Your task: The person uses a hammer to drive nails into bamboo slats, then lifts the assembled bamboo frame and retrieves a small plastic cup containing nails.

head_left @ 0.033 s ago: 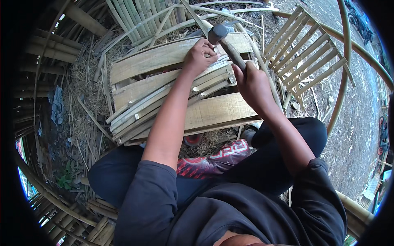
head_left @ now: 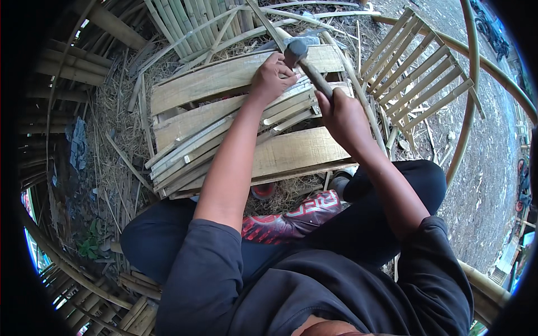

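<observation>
A hammer [head_left: 317, 78] with a dark metal head and a wooden handle is gripped in my right hand [head_left: 346, 115]. Its head hangs right beside the fingertips of my left hand [head_left: 273, 77]. Those fingers are closed in a pinch at the far end of a bundle of bamboo strips [head_left: 224, 130]; what they hold is hidden. The strips lie slantwise across a low slatted wooden table [head_left: 302, 147], their near ends at its left edge. A longer bamboo strip [head_left: 268, 25] runs away from my left hand toward the top.
A bamboo slat rack [head_left: 420, 73] stands to the right, with bent bamboo poles [head_left: 471, 117] around it. Split bamboo canes [head_left: 196, 25] lean at the far side. Shavings [head_left: 115, 145] litter the ground at left. My crossed legs [head_left: 414, 190] are close to the table's near edge.
The hammer's head has dropped slightly toward my left fingertips, and my right hand has shifted a little with it. My left hand stays where it was.
</observation>
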